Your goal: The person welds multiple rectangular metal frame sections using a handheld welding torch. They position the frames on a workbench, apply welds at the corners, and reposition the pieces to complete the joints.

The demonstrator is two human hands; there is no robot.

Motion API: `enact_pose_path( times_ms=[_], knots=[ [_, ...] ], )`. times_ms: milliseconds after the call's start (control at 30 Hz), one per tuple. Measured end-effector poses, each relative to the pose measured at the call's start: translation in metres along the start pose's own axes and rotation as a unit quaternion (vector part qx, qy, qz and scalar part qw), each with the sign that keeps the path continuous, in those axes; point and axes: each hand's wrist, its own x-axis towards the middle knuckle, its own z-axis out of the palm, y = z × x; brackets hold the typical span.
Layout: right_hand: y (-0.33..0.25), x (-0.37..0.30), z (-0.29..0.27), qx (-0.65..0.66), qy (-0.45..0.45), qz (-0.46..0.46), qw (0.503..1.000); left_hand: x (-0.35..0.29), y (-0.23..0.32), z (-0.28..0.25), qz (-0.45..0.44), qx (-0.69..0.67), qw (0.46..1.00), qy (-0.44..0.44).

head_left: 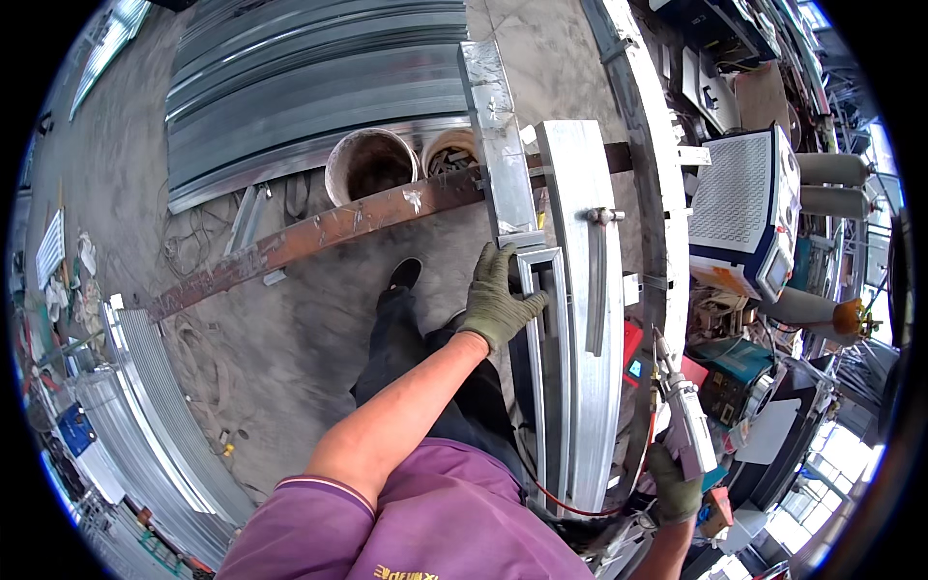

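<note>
My left hand [498, 302], in a green work glove, lies over the corner of a narrow metal frame [547, 256], fingers and thumb spread. The frame's end meets a square metal tube [498, 145] that stretches away from me. My right hand [674, 488], gloved too, is wrapped round the grip of a grey handheld welding gun [688, 425]. The gun's pointed tip is directed away from me, apart from the frame. A wide silvery metal profile [578, 193] lies just right of the frame, with a thin metal strip [596, 300] on it.
A rusty beam [319, 235] crosses the floor ahead. Two buckets [338, 164] stand behind it, near stacked metal sheets [319, 72]. A long rail [667, 232] runs on the right, beside a white-and-blue machine cabinet [739, 193]. A red hose [570, 507] loops near my waist.
</note>
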Motion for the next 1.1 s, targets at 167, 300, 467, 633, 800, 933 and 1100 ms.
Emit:
enact_pose_path(
  times_ms=[167, 300, 467, 633, 800, 933, 1100],
  knots=[
    [-0.062, 0.016, -0.065, -0.147, -0.053, -0.037, 0.987, -0.006, -0.003, 0.018, 0.020, 0.002, 1.000, 0.015],
    [-0.132, 0.053, -0.058, -0.255, -0.115, -0.080, 0.957, -0.003, 0.004, 0.018, 0.019, 0.007, 0.999, 0.033],
    [-0.176, 0.098, 0.016, -0.312, -0.225, -0.263, 0.885, -0.003, 0.004, 0.021, 0.010, -0.005, 1.000, 0.029],
    [-0.151, 0.132, 0.062, -0.278, -0.277, -0.250, 0.885, -0.012, 0.015, 0.022, -0.042, 0.015, 0.999, 0.029],
    [-0.129, 0.157, 0.075, -0.380, -0.280, -0.375, 0.798, -0.025, 0.023, 0.041, -0.125, 0.038, 0.987, 0.088],
    [-0.117, 0.165, 0.080, -0.386, -0.279, -0.387, 0.790, -0.034, 0.054, 0.030, -0.241, 0.048, 0.969, 0.018],
    [-0.120, 0.169, 0.084, -0.404, -0.294, -0.394, 0.771, -0.043, 0.052, 0.021, -0.311, -0.002, 0.944, -0.108]
  ],
)
